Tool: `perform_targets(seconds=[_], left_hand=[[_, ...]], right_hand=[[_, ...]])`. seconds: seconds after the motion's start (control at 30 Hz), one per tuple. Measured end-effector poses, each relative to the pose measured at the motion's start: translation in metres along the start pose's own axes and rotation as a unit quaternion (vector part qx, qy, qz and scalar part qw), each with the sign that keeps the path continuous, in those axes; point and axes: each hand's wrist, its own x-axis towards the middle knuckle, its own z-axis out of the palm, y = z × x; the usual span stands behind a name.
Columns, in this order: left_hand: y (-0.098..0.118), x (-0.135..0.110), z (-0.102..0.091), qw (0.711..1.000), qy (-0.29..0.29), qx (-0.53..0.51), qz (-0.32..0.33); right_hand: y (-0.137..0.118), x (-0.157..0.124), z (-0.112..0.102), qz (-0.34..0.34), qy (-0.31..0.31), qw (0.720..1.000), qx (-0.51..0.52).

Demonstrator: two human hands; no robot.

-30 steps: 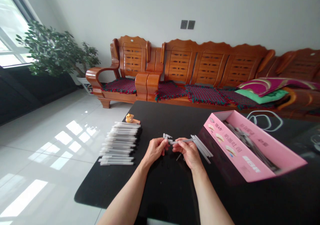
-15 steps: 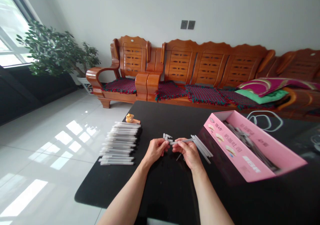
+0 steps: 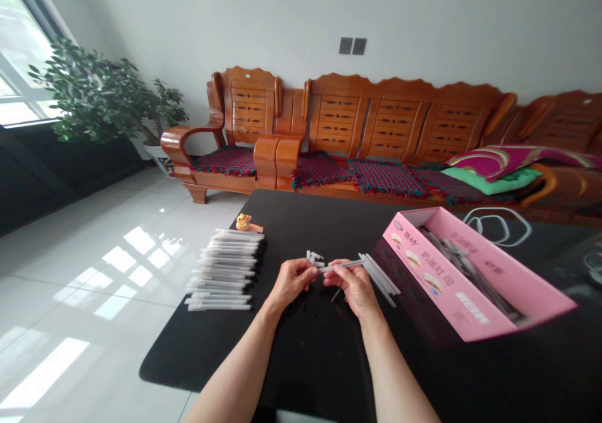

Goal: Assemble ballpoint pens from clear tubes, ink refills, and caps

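Hands work close together, the right hand (image 3: 356, 288) gripping a slim translucent pen barrel (image 3: 342, 264) whose end the left hand (image 3: 292, 280) pinches, holding it up off the bench (image 3: 305, 360) between a neat pen row (image 3: 224, 271) and loose pens (image 3: 380, 279).

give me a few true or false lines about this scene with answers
1. The right hand pinches a slim pen barrel. True.
2. The pink box sits to the left of the hands. False: it sits to their right, on the black table.
3. A row of white pens lies left of the hands. True.
4. A small yellow figurine stands on the wooden sofa. False: it stands on the table, beyond the pens.
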Motion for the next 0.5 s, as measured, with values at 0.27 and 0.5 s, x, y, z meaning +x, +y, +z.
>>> perform_targets(seconds=[0.27,0.5], left_hand=[[0.0005,-0.0007,-0.0003,1.000,0.014,-0.004,-0.002],[0.0008,-0.0008,0.0013,1.000,0.021,0.008,0.006]], right_hand=[[0.0000,-0.0003,-0.0003,0.000,0.002,1.000,0.002],[0.0024,0.0020,-0.0017,0.002,0.008,1.000,0.003]])
